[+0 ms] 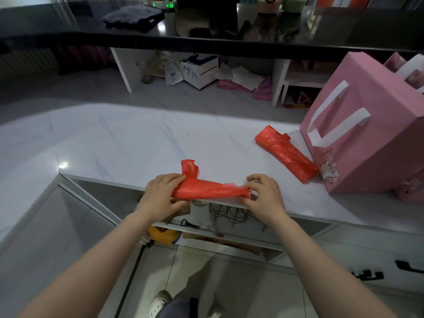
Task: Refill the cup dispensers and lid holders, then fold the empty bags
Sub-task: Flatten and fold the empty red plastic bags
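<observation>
Red plastic bags: two. One rolled bag [210,190] at counter [128,143] front edge, left hand [164,195] gripping one end, right hand [263,193] pinching the other. One folded bag [285,153] beside pink gift bag [367,125], one.

At the near edge of the worktop [137,138] my two grips hold a folded bag [206,191]. A second folded bag [284,153] lies farther right, beside a paper carrier bag [367,138].

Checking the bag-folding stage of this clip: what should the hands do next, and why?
Probably fold the long strip over once more. The left hand and right hand pinch the ends of a long folded red plastic bag at the white marble counter edge, handles sticking up; another red folded bag lies finished.
</observation>
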The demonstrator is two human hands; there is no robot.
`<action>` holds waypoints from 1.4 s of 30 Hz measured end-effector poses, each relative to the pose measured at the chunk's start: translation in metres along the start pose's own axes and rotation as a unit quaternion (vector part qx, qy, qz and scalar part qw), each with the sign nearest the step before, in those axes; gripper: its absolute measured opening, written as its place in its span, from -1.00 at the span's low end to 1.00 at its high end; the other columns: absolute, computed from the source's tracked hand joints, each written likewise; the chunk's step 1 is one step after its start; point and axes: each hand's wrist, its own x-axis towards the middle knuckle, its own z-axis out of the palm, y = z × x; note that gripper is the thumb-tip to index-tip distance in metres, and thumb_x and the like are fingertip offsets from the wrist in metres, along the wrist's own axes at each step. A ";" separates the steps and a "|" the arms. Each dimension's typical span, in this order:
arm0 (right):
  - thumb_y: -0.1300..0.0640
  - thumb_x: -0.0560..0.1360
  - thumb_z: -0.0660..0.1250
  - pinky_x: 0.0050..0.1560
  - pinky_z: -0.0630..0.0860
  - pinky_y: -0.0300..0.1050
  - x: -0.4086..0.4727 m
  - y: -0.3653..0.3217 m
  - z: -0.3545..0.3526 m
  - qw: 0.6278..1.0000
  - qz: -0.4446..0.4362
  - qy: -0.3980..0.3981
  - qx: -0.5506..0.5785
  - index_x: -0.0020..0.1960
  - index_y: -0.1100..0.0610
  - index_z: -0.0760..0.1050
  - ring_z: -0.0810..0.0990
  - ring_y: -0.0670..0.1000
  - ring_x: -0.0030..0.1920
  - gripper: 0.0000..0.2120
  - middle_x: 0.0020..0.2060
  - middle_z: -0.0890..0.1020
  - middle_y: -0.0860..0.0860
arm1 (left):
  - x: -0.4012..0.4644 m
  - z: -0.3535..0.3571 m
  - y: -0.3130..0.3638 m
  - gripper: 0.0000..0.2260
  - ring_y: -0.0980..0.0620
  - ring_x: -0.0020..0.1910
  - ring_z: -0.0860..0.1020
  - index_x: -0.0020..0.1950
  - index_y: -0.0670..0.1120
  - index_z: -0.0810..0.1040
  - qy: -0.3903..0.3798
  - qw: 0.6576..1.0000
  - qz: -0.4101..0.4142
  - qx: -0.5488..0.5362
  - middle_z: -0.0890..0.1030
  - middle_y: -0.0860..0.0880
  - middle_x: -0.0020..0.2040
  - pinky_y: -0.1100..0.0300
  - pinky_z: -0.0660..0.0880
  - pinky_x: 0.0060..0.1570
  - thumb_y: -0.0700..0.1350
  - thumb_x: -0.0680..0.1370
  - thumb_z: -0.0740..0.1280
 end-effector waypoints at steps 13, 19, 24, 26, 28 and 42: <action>-0.32 0.42 0.25 0.03 0.40 -0.13 0.010 -0.013 0.012 0.987 0.129 0.080 -0.061 -0.03 -0.01 0.45 0.38 -0.02 0.10 -0.61 -0.05 0.40 -0.10 | 0.027 -0.001 0.025 -0.60 -0.03 0.00 0.50 -0.10 -0.06 0.54 0.091 0.971 -0.197 -0.098 0.53 -0.01 -0.05 0.04 0.50 -0.04 0.29 0.44 0.31; -0.23 0.51 0.20 0.24 0.35 -0.01 0.010 -0.019 0.015 0.983 0.113 0.081 -0.120 0.42 -0.17 0.23 0.32 0.03 0.27 -0.49 0.26 0.41 -0.04 | 0.034 0.004 0.042 -0.43 -0.19 0.47 0.21 0.47 -0.02 0.30 0.112 0.993 -0.015 0.028 0.27 -0.15 0.48 -0.12 0.07 0.44 -0.18 0.49 0.38; -0.18 0.57 0.11 0.31 0.27 0.03 0.010 -0.017 0.016 0.983 0.103 0.052 -0.141 0.39 -0.20 0.30 0.23 0.03 0.34 -0.60 0.38 0.34 -0.09 | 0.035 0.015 0.036 -0.54 0.00 0.53 0.07 0.53 0.00 0.17 -0.019 0.997 0.054 -0.048 0.19 -0.03 0.54 0.10 -0.15 0.47 -0.21 0.62 0.05; -0.15 0.58 0.09 0.36 0.21 0.06 0.011 -0.018 0.017 0.983 0.104 0.049 -0.145 0.44 -0.20 0.20 0.19 0.04 0.41 -0.57 0.45 0.27 -0.08 | 0.037 0.014 0.028 -0.52 0.03 0.54 0.02 0.55 0.00 0.09 -0.045 0.995 0.076 -0.045 0.13 -0.02 0.55 0.11 -0.17 0.47 0.08 0.64 -0.02; -0.06 0.61 0.10 0.45 0.07 0.09 0.011 -0.018 0.018 0.982 0.068 0.033 -0.172 0.50 -0.20 0.04 0.06 0.06 0.50 -0.51 0.52 0.12 -0.07 | 0.037 0.014 0.023 -0.29 0.04 0.54 -0.06 0.57 0.01 -0.03 -0.085 0.991 0.101 -0.008 0.01 0.01 0.57 0.09 -0.20 0.47 0.37 0.53 -0.13; -0.46 0.41 -0.03 0.44 -0.28 -0.05 0.007 -0.019 0.013 0.959 -0.046 -0.153 -0.235 0.53 -0.22 -0.13 -0.14 -0.06 0.53 -0.23 0.54 -0.07 -0.16 | 0.061 0.004 -0.004 -0.17 -0.03 0.55 -0.10 0.56 0.07 -0.18 -0.114 0.958 0.251 0.080 -0.12 -0.05 0.58 0.13 -0.26 0.44 0.39 0.47 0.14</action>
